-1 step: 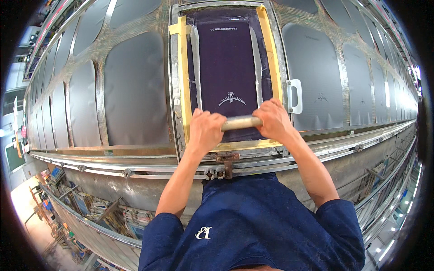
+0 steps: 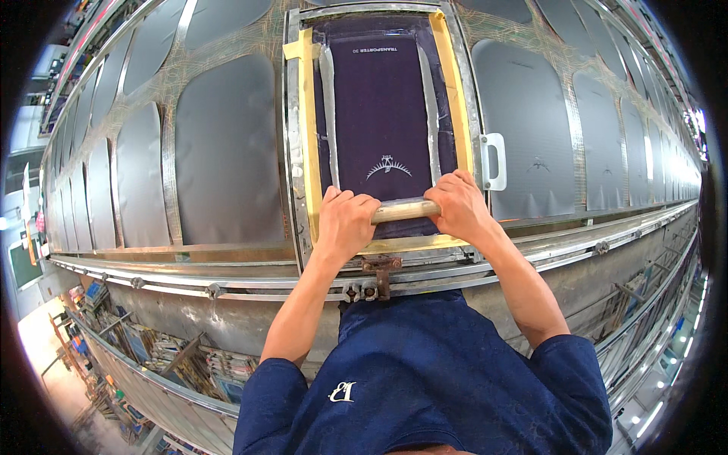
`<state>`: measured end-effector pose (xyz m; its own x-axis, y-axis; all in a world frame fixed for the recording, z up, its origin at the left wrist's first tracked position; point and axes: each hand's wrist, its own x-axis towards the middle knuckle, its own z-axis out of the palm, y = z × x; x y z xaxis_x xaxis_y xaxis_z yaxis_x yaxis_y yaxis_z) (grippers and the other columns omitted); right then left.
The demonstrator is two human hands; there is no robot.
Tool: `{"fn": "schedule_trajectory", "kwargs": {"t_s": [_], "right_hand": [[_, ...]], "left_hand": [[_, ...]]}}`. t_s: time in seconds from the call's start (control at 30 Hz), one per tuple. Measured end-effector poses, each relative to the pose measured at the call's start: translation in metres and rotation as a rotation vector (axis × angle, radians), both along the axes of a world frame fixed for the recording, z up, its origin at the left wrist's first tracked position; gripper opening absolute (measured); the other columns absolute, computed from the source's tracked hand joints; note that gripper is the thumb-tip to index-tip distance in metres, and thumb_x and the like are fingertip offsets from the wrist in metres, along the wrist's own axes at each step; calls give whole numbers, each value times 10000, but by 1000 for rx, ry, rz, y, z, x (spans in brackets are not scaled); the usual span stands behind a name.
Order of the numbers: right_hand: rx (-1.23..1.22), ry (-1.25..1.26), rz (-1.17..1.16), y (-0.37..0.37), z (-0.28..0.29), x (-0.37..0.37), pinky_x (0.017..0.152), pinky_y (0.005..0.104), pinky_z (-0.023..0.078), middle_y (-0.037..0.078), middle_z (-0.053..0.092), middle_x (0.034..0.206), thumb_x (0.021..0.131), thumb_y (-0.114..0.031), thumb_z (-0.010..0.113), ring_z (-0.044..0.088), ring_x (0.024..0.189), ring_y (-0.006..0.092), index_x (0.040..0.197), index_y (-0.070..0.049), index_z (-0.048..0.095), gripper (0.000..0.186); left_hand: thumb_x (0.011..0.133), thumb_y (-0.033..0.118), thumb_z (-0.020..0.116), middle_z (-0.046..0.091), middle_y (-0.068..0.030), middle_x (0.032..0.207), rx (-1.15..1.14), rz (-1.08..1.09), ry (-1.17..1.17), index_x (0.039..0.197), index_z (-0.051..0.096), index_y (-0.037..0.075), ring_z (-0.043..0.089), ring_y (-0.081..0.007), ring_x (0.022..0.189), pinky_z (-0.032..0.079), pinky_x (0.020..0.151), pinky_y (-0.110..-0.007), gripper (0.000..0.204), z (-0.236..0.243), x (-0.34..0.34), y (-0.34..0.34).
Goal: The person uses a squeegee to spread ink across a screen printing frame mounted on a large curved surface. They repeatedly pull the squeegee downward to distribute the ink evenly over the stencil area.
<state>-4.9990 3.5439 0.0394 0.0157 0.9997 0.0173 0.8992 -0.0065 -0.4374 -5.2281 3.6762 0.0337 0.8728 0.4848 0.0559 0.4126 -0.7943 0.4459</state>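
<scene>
My left hand [image 2: 347, 220] and my right hand [image 2: 459, 203] are closed round the ends of a pale cylindrical bar [image 2: 403, 208], held across the lower part of a screen frame [image 2: 293, 136]. Yellow tape [image 2: 460, 91] lines the frame’s edges around dark purple mesh [image 2: 379, 98], which bears white lettering at the far end and a white emblem near the bar. A white handle [image 2: 494, 163] sticks out from the frame’s right side. Whatever lies under the mesh is hidden.
Grey panels [image 2: 224, 152] lie in rows on a long table to both sides. A metal rail [image 2: 189, 283] with clamps runs along its near edge, and a rusty bracket [image 2: 379, 265] sits below the frame. Racks holding flat boards [image 2: 167, 349] stand lower left.
My hands and the bar have shifted very slightly toward me on the screen. The frame and the panels have not moved.
</scene>
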Motion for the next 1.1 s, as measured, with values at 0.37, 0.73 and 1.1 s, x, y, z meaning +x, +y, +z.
{"fn": "schedule_trajectory", "kwargs": {"t_s": [0.37,0.73,1.1], "right_hand": [[-11,-180,-3,217,13,150,764,488,521,151,678,778,735,-285,839,670,821,363,829,-105,723,234],[-141,17,-77,336,-24,232,736,453,547,181,723,803,741,-245,834,713,811,364,921,-60,749,271],[-93,-77,-40,223,-13,149,746,481,529,179,699,780,741,-193,826,691,810,380,856,-66,723,200]], "left_hand": [[762,237,774,737,-98,818,182,-19,99,891,763,158,705,-313,844,453,888,-453,152,19,153,225],[708,370,854,747,-108,804,78,34,104,1025,786,159,721,-321,819,559,789,-436,387,-10,235,340],[718,261,805,722,-123,772,61,18,57,874,771,160,703,-357,823,532,810,-452,189,-3,154,224]]}}
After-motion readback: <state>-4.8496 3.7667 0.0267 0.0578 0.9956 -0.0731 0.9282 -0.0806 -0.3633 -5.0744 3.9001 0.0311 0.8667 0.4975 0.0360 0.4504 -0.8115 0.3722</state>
